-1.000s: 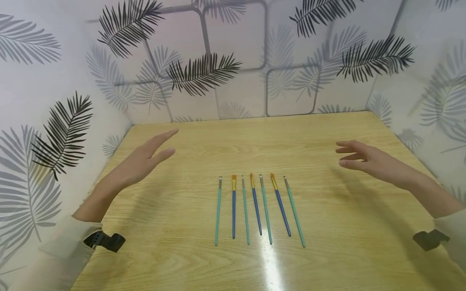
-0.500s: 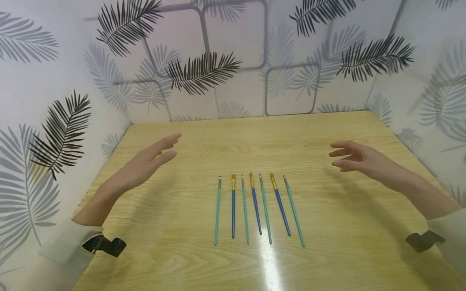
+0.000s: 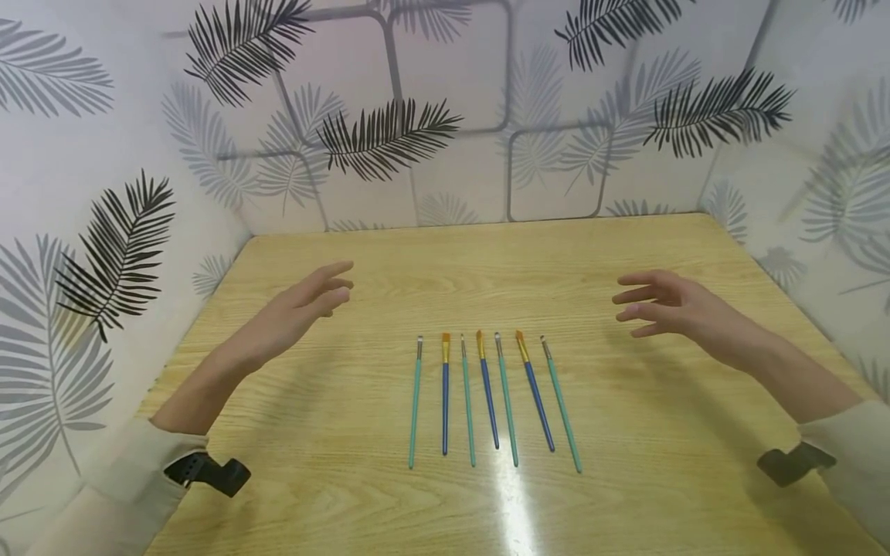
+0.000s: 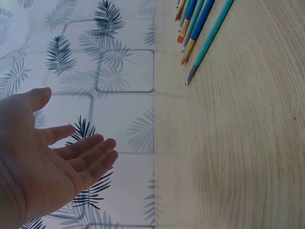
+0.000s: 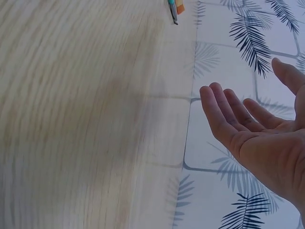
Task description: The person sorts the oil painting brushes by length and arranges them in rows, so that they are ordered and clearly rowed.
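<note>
Several paintbrushes lie side by side on the wooden table, bristles pointing away from me. Their handles are teal or blue: a teal paintbrush (image 3: 416, 409) is leftmost, a blue flat paintbrush (image 3: 446, 405) with orange bristles lies beside it, and another teal paintbrush (image 3: 564, 413) is rightmost. Left of the row, my left hand (image 3: 295, 316) hovers over the table with relaxed fingers, holding nothing. My right hand (image 3: 674, 309) hovers on the other side, its fingers loosely bent and spread. Both wrist views show bare palms, the left palm (image 4: 43, 167) and the right palm (image 5: 267, 143).
The wooden table (image 3: 334, 479) ends at a wall (image 3: 459, 177) patterned with leaves and rounded frames, which also runs along both sides. A dark strap with a small block (image 3: 208, 472) sits on the left sleeve, and a similar dark block (image 3: 793, 463) on the right.
Both hands have drifted inward toward the brushes, the right moving left and the left moving slightly right. Their fingers have relaxed a little. The brushes lie as before.
</note>
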### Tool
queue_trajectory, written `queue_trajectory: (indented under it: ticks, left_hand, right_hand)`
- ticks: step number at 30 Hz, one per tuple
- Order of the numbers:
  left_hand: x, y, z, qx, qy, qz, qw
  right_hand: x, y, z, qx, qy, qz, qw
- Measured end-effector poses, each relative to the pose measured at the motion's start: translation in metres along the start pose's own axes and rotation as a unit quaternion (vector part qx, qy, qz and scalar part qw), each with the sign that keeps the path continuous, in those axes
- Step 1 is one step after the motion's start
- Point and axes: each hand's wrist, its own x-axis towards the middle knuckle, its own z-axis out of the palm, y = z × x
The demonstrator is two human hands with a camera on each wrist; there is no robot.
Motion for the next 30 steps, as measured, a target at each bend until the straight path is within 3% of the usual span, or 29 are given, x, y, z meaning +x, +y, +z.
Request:
queue_trajectory:
  ticks: [10,30]
  left_hand:
    - [0.002,0.001,0.008,-0.033,-0.001,0.007,0.9994]
    - [0.009,0.004,0.024,-0.053,-0.005,0.012,0.9985]
  right_hand:
    - [0.003,0.001,0.008,0.060,-0.018,0.008,0.9980]
    - [0.005,-0.003,0.022,0.115,-0.016,0.044,0.9923]
